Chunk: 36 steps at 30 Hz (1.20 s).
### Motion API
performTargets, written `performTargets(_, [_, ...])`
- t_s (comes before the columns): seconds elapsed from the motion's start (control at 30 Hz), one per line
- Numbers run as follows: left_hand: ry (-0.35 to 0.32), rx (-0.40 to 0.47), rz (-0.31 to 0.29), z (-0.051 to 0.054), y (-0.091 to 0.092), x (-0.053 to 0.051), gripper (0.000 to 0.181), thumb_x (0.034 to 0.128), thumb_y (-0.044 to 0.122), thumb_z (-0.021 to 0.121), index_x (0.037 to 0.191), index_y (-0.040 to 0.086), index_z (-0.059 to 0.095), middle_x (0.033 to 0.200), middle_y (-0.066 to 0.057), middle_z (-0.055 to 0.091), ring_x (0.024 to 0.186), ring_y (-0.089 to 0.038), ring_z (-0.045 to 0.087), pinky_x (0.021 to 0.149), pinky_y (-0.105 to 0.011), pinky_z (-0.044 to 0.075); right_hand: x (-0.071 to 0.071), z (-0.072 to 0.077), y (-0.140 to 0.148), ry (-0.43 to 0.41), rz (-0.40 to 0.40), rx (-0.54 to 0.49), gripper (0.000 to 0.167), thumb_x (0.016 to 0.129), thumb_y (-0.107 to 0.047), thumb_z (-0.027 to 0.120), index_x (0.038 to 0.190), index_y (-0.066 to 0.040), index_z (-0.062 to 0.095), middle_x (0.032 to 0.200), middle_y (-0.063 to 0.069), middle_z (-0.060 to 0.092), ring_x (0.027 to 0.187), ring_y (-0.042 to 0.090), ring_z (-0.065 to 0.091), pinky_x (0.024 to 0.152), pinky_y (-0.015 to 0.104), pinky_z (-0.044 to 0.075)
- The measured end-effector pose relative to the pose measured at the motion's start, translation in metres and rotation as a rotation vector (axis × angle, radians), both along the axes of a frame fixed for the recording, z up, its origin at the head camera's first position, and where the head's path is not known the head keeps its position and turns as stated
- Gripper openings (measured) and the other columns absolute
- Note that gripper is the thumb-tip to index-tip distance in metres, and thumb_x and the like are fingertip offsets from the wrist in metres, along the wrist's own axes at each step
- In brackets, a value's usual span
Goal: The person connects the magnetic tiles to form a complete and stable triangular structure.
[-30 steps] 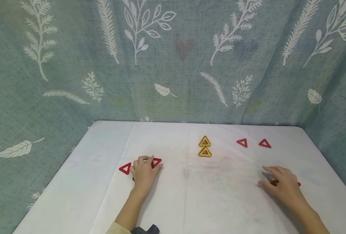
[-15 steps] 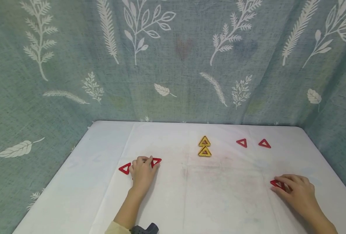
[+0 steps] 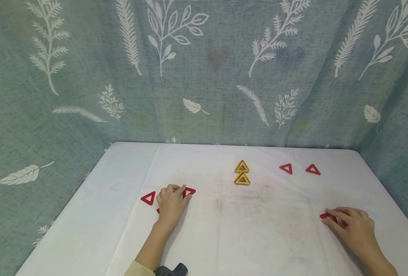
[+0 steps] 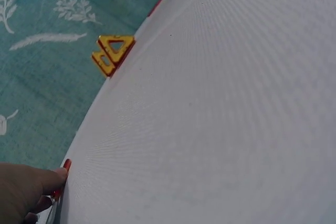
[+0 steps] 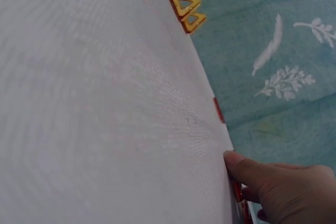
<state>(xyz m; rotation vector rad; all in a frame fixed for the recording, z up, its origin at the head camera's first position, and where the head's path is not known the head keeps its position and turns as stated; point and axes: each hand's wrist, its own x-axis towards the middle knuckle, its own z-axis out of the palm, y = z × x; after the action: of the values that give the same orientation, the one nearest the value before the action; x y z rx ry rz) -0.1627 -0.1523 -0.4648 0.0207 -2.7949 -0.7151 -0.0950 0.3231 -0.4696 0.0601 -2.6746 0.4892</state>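
Note:
In the head view my left hand (image 3: pixel 171 203) pinches a red triangle frame (image 3: pixel 190 189) between thumb and fingers, low over the white table. Another red triangle (image 3: pixel 153 198) lies just left of that hand, and a red bit (image 3: pixel 158 211) peeks out beneath it. Far to the right, my right hand (image 3: pixel 355 228) grips a red triangle frame (image 3: pixel 324 216) by its thumb and fingertips, with most of it hidden. In the right wrist view the right hand (image 5: pixel 289 192) has red edges (image 5: pixel 238 190) below its fingers; how many pieces these are, I cannot tell.
Two yellow triangles (image 3: pixel 242 183) with reddish undersides lie point to base at the back middle. Two red triangles, one at left (image 3: pixel 290 168) and one at right (image 3: pixel 313 173), lie back right. A leaf-patterned green curtain (image 3: pixel 204 84) stands behind the white table (image 3: pixel 259 237).
My right hand has moved right and its spread thumb and fingers have come together on a red triangle. My left hand has shifted very slightly, the triangle with it.

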Motion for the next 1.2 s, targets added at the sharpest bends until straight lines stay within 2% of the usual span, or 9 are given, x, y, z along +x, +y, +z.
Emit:
performTargets(0.13, [-0.007, 0.019, -0.027, 0.003, 0.003, 0.002, 0.044, 0.0812, 0.025, 0.074, 0.120, 0.007, 0.065, 0.110, -0.013, 0.057, 0.101, -0.031, 0.045, 0.084, -0.047, 0.028, -0.002, -0.001, -0.003, 0.030, 0.026, -0.049, 0.034, 0.066, -0.013, 0.082, 0.095, 0.001, 0.072, 0.095, 0.024, 0.062, 0.092, 0.044, 0.044, 0.076, 0.059, 0.027])
performTargets(0.37, [-0.005, 0.045, -0.085, 0.005, 0.008, 0.004, 0.040, 0.0791, 0.021, 0.076, 0.115, 0.006, 0.068, 0.106, -0.012, 0.059, 0.098, -0.029, 0.047, 0.082, -0.044, 0.030, -0.001, -0.003, -0.011, -0.154, -0.051, -0.143, 0.041, 0.075, -0.015, 0.078, 0.111, 0.003, 0.067, 0.097, 0.019, 0.059, 0.094, 0.033, 0.049, 0.076, 0.054, 0.047])
performTargets(0.5, [0.005, 0.070, -0.132, 0.005, 0.009, 0.005, 0.036, 0.0797, 0.017, 0.075, 0.112, 0.004, 0.069, 0.103, -0.010, 0.060, 0.095, -0.025, 0.048, 0.081, -0.040, 0.035, -0.001, -0.002, -0.016, -0.117, -0.012, -0.148, 0.040, 0.072, -0.014, 0.081, 0.108, -0.001, 0.069, 0.092, 0.013, 0.062, 0.090, 0.031, 0.054, 0.074, 0.050, 0.050])
performTargets(0.6, [0.002, 0.080, -0.152, 0.005, 0.010, 0.005, 0.034, 0.0796, 0.016, 0.075, 0.111, 0.005, 0.070, 0.101, -0.008, 0.061, 0.094, -0.023, 0.048, 0.080, -0.039, 0.037, -0.001, 0.000, -0.019, -0.065, 0.031, -0.140, 0.039, 0.069, -0.015, 0.083, 0.105, -0.004, 0.072, 0.090, 0.009, 0.067, 0.087, 0.015, 0.056, 0.073, 0.028, 0.052])
performTargets(0.77, [-0.022, 0.110, -0.162, 0.006, 0.012, 0.007, 0.031, 0.0790, 0.016, 0.076, 0.109, 0.007, 0.071, 0.098, -0.005, 0.061, 0.093, -0.021, 0.048, 0.079, -0.037, 0.037, -0.001, 0.002, -0.020, -0.035, 0.083, -0.167, 0.042, 0.065, -0.016, 0.085, 0.104, -0.007, 0.072, 0.093, 0.008, 0.071, 0.080, -0.016, 0.048, 0.069, -0.005, 0.030])
performTargets(0.87, [-0.043, 0.112, -0.171, 0.006, 0.014, 0.009, 0.031, 0.0788, 0.017, 0.076, 0.109, 0.009, 0.072, 0.097, -0.003, 0.061, 0.092, -0.020, 0.047, 0.076, -0.035, 0.038, 0.000, 0.002, -0.023, -0.071, 0.072, -0.167, 0.043, 0.065, -0.015, 0.085, 0.106, -0.006, 0.072, 0.096, 0.011, 0.071, 0.085, 0.000, 0.061, 0.069, 0.002, 0.041])
performTargets(1.0, [-0.065, 0.109, -0.199, 0.007, 0.018, 0.012, 0.031, 0.0780, 0.019, 0.077, 0.108, 0.012, 0.072, 0.096, 0.000, 0.060, 0.088, -0.016, 0.046, 0.072, -0.030, 0.039, 0.000, 0.002, -0.029, -0.141, 0.057, -0.163, 0.043, 0.068, -0.016, 0.084, 0.107, -0.004, 0.071, 0.100, 0.014, 0.069, 0.091, 0.030, 0.064, 0.071, 0.030, 0.053])
performTargets(1.07, [-0.075, 0.109, -0.213, 0.006, 0.019, 0.014, 0.031, 0.0778, 0.020, 0.077, 0.108, 0.013, 0.072, 0.095, 0.001, 0.060, 0.088, -0.015, 0.045, 0.071, -0.029, 0.039, 0.000, 0.003, -0.033, -0.155, 0.064, -0.154, 0.040, 0.069, -0.016, 0.083, 0.105, -0.005, 0.072, 0.099, 0.012, 0.068, 0.091, 0.031, 0.063, 0.071, 0.037, 0.054])
performTargets(1.2, [-0.087, 0.100, -0.236, 0.005, 0.023, 0.015, 0.031, 0.0777, 0.021, 0.077, 0.108, 0.013, 0.072, 0.095, 0.002, 0.059, 0.089, -0.014, 0.046, 0.071, -0.027, 0.042, -0.002, 0.006, -0.038, -0.160, 0.088, -0.126, 0.036, 0.070, -0.019, 0.083, 0.103, -0.007, 0.074, 0.095, 0.004, 0.065, 0.086, 0.024, 0.060, 0.068, 0.027, 0.054])
